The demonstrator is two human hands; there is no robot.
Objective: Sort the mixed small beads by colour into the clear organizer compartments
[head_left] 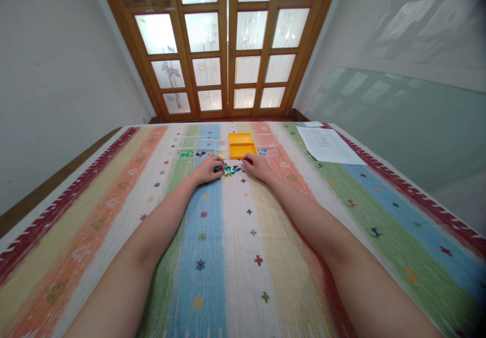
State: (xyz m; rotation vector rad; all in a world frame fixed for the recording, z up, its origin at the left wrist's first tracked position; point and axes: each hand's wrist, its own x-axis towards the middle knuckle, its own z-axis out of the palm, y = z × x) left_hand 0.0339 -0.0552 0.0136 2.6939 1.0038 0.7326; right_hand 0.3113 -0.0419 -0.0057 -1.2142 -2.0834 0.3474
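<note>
Both forearms (157,229) stretch over the striped tablecloth (239,257) so that the hands flank a loose pile of small mixed-colour pieces (231,171): the left hand (207,169) curls at its left edge, the right hand (257,165) bunches its fingertips at the right, though whether either pinches a piece is too small to tell. Just beyond, the open orange case (241,146) and clear trays (194,147) seem set for easy reach, green pieces (186,154) and blue pieces (262,152) kept apart by colour; a printed sheet (328,145) lies off right.

glazed wooden doors (248,52), pale walls (56,74)
</note>
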